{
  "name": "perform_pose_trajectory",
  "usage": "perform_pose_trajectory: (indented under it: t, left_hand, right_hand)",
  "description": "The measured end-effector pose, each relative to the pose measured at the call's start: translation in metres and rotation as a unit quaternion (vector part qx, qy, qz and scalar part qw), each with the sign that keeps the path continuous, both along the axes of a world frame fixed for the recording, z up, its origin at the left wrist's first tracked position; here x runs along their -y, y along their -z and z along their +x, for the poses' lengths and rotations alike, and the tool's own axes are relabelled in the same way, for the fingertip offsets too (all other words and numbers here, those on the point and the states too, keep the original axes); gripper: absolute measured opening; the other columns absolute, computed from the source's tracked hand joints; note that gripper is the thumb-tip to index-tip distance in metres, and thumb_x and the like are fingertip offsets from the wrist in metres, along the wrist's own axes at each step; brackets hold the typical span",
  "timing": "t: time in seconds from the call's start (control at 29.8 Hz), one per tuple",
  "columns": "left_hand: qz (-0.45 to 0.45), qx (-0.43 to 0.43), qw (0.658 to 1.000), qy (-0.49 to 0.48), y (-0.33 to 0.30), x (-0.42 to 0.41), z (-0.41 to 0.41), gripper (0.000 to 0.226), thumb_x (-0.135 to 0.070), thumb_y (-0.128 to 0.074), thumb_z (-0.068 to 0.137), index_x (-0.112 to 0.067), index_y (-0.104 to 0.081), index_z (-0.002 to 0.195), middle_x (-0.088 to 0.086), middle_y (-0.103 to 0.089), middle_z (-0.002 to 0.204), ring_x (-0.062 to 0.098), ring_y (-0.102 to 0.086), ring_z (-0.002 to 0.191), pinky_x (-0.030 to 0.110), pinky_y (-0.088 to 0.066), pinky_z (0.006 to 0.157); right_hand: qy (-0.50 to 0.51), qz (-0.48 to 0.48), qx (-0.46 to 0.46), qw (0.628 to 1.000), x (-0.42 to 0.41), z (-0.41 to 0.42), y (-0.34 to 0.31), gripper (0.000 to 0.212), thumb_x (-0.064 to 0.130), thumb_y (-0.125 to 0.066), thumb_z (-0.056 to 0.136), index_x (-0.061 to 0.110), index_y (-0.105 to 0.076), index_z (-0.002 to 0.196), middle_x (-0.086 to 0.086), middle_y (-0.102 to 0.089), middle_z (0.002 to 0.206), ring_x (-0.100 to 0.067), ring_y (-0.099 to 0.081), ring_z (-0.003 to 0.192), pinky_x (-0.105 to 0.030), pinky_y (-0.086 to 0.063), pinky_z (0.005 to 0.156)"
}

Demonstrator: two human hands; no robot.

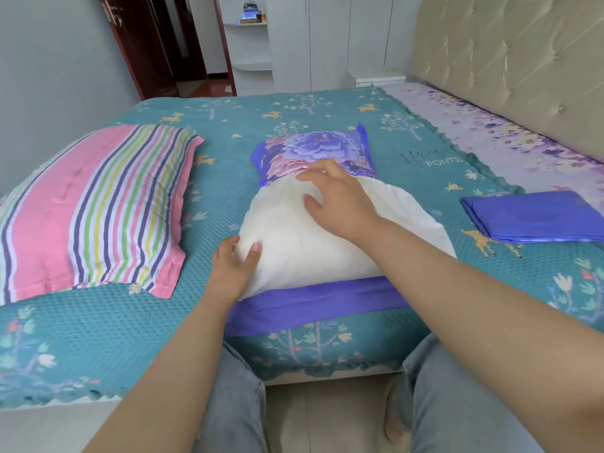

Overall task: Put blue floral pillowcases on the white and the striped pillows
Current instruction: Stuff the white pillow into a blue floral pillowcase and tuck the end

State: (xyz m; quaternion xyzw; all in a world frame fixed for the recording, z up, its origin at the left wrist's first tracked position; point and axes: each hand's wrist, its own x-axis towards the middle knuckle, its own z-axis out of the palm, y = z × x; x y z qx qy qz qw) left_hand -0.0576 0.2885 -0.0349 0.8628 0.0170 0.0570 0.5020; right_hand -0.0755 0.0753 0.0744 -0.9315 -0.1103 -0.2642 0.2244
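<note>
Here, right hand (340,197) flat (perhaps pressing) on white pillow (304,243).

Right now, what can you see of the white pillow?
The white pillow is plump, soft, wrinkled cloth lying on the teal bedspread. Its far end sits inside the blue floral pillowcase; the near part is bare, over the case's purple flap. The left hand holds its near-left corner; the right hand rests on top.
</note>
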Motion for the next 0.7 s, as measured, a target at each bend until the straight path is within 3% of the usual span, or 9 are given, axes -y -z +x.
perform_pose_trajectory:
  t: [0.07,0.13,0.2,0.27,0.34,0.44,0.6,0.7]
  left_hand:
    - [-0.001,-0.033,0.999,0.013,0.002,0.007,0.002,0.064,-0.046,-0.061,0.086,-0.015,-0.036,0.137,0.008,-0.042,0.137,0.025,-0.041,0.128,0.037,-0.031,0.109]
    - [0.003,-0.058,0.998,0.034,0.001,0.006,0.007,0.062,-0.044,-0.056,0.090,-0.015,-0.034,0.140,0.005,-0.042,0.138,0.023,-0.040,0.129,0.033,-0.030,0.108]
    - [0.019,-0.075,0.996,0.044,0.001,0.003,0.012,0.044,-0.037,-0.043,0.098,-0.013,-0.045,0.135,0.008,-0.050,0.135,0.023,-0.044,0.126,0.028,-0.030,0.102]
    - [0.040,-0.035,0.998,0.024,0.004,-0.002,0.017,0.040,-0.036,-0.037,0.098,-0.012,-0.061,0.119,0.012,-0.060,0.123,0.028,-0.053,0.118,0.031,-0.036,0.097]
    - [0.047,0.054,0.997,-0.004,0.002,-0.004,0.026,0.035,-0.037,-0.045,0.092,-0.013,-0.067,0.105,0.011,-0.065,0.110,0.028,-0.058,0.108,0.035,-0.042,0.094]
    - [0.090,0.130,0.987,0.029,-0.013,0.015,0.052,0.028,-0.025,-0.057,0.092,-0.013,-0.064,0.115,0.006,-0.062,0.119,0.022,-0.054,0.114,0.030,-0.038,0.101]
    - [0.190,0.084,0.969,0.129,-0.027,0.067,0.127,0.046,-0.033,-0.041,0.098,-0.010,-0.044,0.138,0.010,-0.043,0.144,0.027,-0.036,0.134,0.032,-0.025,0.112]
    - [0.260,0.040,0.955,0.139,-0.024,0.089,0.159,0.050,-0.039,-0.028,0.096,-0.018,-0.043,0.138,0.004,-0.040,0.146,0.029,-0.033,0.136,0.043,-0.026,0.111]
  right_hand:
    - [-0.033,-0.084,-0.021,0.996,-0.036,0.010,0.002,0.048,0.043,-0.051,0.089,0.033,-0.045,0.135,0.004,-0.034,0.143,-0.021,-0.034,0.131,-0.042,-0.024,0.110]
    - [-0.043,-0.196,-0.152,0.968,-0.050,0.021,0.020,0.062,0.063,-0.043,0.086,0.040,-0.030,0.142,0.006,-0.016,0.154,-0.024,-0.013,0.142,-0.056,-0.008,0.113]
    - [-0.040,-0.249,-0.303,0.919,-0.040,0.025,0.047,0.075,0.076,-0.038,0.080,0.043,-0.019,0.145,0.009,-0.008,0.157,-0.025,-0.001,0.145,-0.062,-0.003,0.110]
    - [-0.047,-0.220,-0.353,0.908,-0.023,0.026,0.064,0.082,0.081,-0.039,0.075,0.047,-0.014,0.145,0.012,-0.007,0.157,-0.024,0.000,0.146,-0.061,-0.005,0.111]
    - [-0.062,-0.199,-0.350,0.913,-0.012,0.026,0.069,0.090,0.083,-0.044,0.070,0.049,-0.008,0.144,0.014,-0.002,0.157,-0.021,0.002,0.146,-0.059,-0.005,0.112]
    - [-0.064,-0.215,-0.309,0.924,-0.004,0.023,0.080,0.103,0.086,-0.044,0.063,0.049,0.009,0.143,0.014,0.014,0.156,-0.020,0.008,0.145,-0.059,-0.004,0.113]
    - [-0.018,-0.226,-0.237,0.945,-0.006,0.022,0.111,0.096,0.091,-0.024,0.065,0.048,0.010,0.144,0.013,0.021,0.155,-0.021,0.016,0.144,-0.059,0.008,0.111]
    - [0.008,-0.212,-0.202,0.956,-0.013,0.022,0.127,0.089,0.090,-0.016,0.070,0.047,-0.005,0.146,0.010,0.002,0.159,-0.025,0.001,0.146,-0.060,0.008,0.108]
